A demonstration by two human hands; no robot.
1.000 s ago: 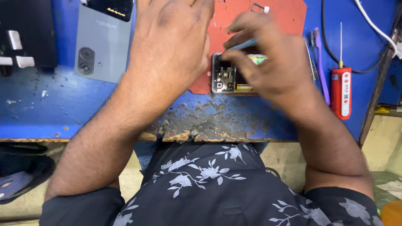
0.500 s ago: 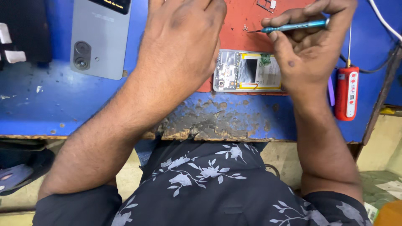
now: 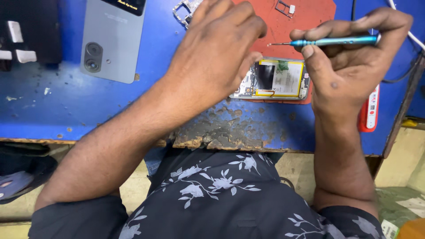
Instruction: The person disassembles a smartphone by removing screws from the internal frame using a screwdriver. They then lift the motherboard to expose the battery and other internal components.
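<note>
An opened phone (image 3: 276, 79) with its yellow-edged battery and circuit board showing lies on a red work mat (image 3: 305, 22). My left hand (image 3: 217, 53) rests over the phone's left end, fingers curled down onto it. My right hand (image 3: 354, 62) is raised just right of the phone and grips a slim blue precision screwdriver (image 3: 332, 41); its tip points left, above the mat and off the phone.
A grey phone back cover (image 3: 110, 40) lies on the worn blue bench (image 3: 66, 106) at upper left. A metal bracket (image 3: 183, 9) sits by the mat. A red tool (image 3: 371, 110) lies at the right, cables beyond it. The bench's front edge is chipped.
My right hand has lifted off the phone with the screwdriver and moved up and right, uncovering the battery. My left hand stays on the phone's left end.
</note>
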